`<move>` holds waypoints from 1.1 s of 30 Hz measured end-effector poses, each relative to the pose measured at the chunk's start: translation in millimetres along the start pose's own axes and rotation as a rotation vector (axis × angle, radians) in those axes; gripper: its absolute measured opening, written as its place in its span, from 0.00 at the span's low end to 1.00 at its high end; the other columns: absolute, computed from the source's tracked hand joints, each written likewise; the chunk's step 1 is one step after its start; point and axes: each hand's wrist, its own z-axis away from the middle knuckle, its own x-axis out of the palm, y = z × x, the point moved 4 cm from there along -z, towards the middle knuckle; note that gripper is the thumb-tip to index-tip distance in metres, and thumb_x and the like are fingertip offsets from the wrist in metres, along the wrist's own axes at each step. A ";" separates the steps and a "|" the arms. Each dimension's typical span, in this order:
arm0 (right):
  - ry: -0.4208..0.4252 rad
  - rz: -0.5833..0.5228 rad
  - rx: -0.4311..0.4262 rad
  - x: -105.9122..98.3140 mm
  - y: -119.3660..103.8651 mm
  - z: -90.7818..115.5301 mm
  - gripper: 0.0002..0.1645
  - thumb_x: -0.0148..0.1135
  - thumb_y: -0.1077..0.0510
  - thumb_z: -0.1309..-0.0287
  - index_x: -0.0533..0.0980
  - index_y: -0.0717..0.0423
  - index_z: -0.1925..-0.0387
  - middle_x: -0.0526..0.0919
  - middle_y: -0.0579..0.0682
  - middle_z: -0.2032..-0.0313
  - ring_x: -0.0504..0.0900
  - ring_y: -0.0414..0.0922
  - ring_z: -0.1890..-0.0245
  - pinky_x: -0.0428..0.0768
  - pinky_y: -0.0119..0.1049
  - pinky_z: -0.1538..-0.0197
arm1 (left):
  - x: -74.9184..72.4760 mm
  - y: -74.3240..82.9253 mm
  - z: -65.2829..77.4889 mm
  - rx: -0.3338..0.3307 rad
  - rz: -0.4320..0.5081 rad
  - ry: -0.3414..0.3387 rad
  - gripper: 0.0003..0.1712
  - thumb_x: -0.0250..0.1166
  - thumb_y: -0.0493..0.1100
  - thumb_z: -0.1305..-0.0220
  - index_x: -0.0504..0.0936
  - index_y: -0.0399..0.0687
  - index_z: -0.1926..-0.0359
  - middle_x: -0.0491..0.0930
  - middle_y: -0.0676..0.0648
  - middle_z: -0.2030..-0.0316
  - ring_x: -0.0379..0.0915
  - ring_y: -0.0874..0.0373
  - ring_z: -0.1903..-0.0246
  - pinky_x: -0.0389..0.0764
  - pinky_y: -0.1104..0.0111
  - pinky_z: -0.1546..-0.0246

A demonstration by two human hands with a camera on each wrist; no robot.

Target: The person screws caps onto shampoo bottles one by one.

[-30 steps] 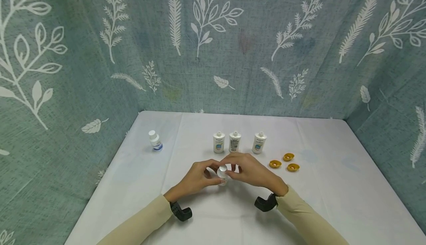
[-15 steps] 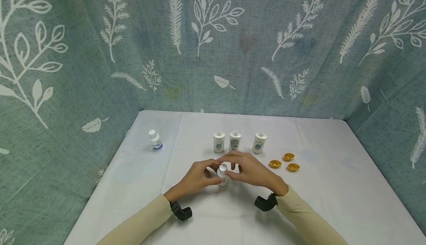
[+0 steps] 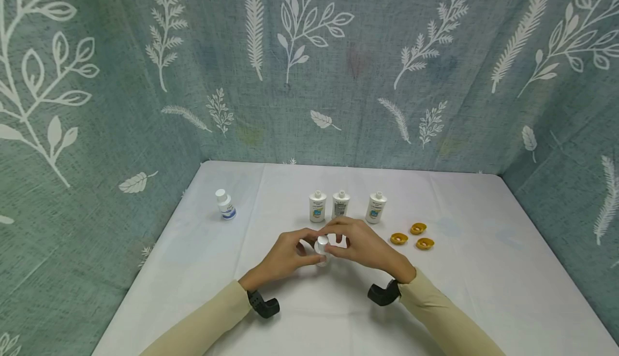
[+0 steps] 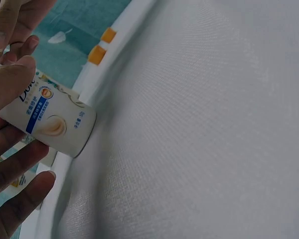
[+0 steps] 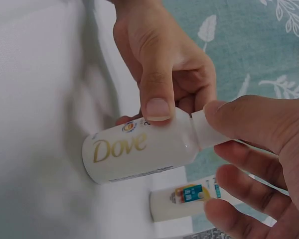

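Note:
A small white Dove bottle (image 5: pixel 139 147) stands between both hands over the middle of the table. My left hand (image 3: pixel 288 254) grips its body, the thumb laid across the label side. With thumb and forefinger, my right hand (image 3: pixel 360 242) pinches the white cap (image 5: pixel 209 129) at the bottle's top; its other fingers are spread away from the bottle. In the left wrist view the bottle's label (image 4: pixel 52 112) shows a blue stripe and a cream swirl. Whether the cap is loose on the neck cannot be told.
Behind the hands stand a white bottle (image 3: pixel 317 207), a second one (image 3: pixel 340 204) and a third (image 3: pixel 375 208), all capless. A capped white bottle (image 3: pixel 225 204) is at the far left. Orange ring-like pieces (image 3: pixel 398 239) lie on the white-covered table (image 3: pixel 464 270) to the right.
Both hands and the bottle have shifted very slightly away from the body. The grip on the body and the pinch on the cap stay the same.

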 end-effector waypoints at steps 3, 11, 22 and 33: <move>-0.008 -0.007 0.003 0.7 1.5 -1.1 0.18 0.70 0.58 0.33 0.83 0.50 0.43 0.84 0.44 0.45 0.80 0.41 0.65 0.78 0.27 0.70 | -1.7 -1.2 -1.5 0.010 -0.003 0.011 0.24 0.78 0.50 0.39 0.83 0.52 0.44 0.85 0.59 0.54 0.81 0.64 0.56 0.85 0.64 0.62; 0.004 -0.002 0.020 -0.3 2.5 -4.8 0.18 0.71 0.59 0.35 0.84 0.51 0.44 0.85 0.44 0.50 0.79 0.39 0.66 0.78 0.28 0.68 | -1.9 -4.5 -4.4 0.001 0.003 0.010 0.25 0.78 0.52 0.40 0.83 0.53 0.44 0.85 0.61 0.55 0.81 0.64 0.56 0.85 0.63 0.61; -0.022 -0.009 0.036 0.8 5.5 -6.4 0.18 0.69 0.57 0.32 0.82 0.51 0.42 0.85 0.43 0.48 0.81 0.41 0.65 0.79 0.29 0.68 | -3.1 -6.4 -6.8 -0.025 0.003 0.002 0.25 0.78 0.52 0.40 0.83 0.53 0.44 0.85 0.61 0.54 0.81 0.63 0.55 0.85 0.63 0.60; 0.071 -0.014 0.056 5.5 8.6 -6.3 0.16 0.73 0.54 0.36 0.85 0.50 0.48 0.86 0.40 0.56 0.78 0.39 0.70 0.78 0.29 0.70 | -4.2 -4.3 -6.6 -0.028 0.018 0.004 0.23 0.78 0.51 0.40 0.83 0.56 0.45 0.85 0.62 0.53 0.81 0.64 0.55 0.85 0.61 0.59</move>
